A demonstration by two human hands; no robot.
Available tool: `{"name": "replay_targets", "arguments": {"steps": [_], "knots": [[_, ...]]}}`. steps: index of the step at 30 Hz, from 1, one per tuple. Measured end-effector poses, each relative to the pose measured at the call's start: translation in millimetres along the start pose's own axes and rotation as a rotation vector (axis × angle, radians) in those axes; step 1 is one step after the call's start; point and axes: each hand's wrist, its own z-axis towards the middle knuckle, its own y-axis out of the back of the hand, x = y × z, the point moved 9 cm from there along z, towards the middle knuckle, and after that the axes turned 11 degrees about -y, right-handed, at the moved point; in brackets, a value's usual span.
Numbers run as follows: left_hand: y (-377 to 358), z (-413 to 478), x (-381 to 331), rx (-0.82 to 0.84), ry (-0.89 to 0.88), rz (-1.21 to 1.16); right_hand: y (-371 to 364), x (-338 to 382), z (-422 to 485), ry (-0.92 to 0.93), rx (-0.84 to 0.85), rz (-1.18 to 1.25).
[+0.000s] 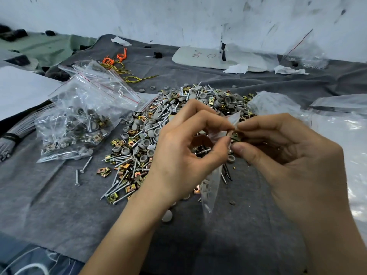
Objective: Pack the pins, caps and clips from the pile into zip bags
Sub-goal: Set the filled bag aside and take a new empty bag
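A big pile point(151, 124) of silver screw pins, grey round caps and brass-coloured clips lies on the grey cloth point(59, 205). In front of it my left hand point(182, 153) pinches the mouth of a small clear zip bag point(213, 181), which hangs down with pins and a few clips inside. My right hand point(278, 153) meets it at the bag's mouth and pinches a brass clip point(235, 135) between thumb and forefinger. Filled zip bags point(79, 120) with red seal lines lie stacked to the left of the pile.
Two loose pins point(82, 172) lie left of the pile's front. Orange and yellow wire loops point(119, 62) sit behind the filled bags. Clear plastic sheeting point(327, 124) covers the right side. A white flat board point(214, 58) and paper scraps lie at the back by the wall.
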Motion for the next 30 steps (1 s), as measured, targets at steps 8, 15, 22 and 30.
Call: {"name": "replay_targets", "arguments": {"steps": [8, 15, 22, 30], "knots": [[4, -1, 7, -0.039, 0.055, -0.095, -1, 5, -4, 0.076, -0.084, -0.084], [7, -1, 3, -0.053, 0.043, -0.044, -4, 9, -8, 0.095, -0.108, -0.113], [5, 1, -1, -0.032, 0.013, -0.05, -2, 9, -3, 0.07, -0.054, -0.113], [-5, -7, 22, 0.033, 0.361, -0.307, 2, 8, -1, 0.123, -0.061, -0.23]]}}
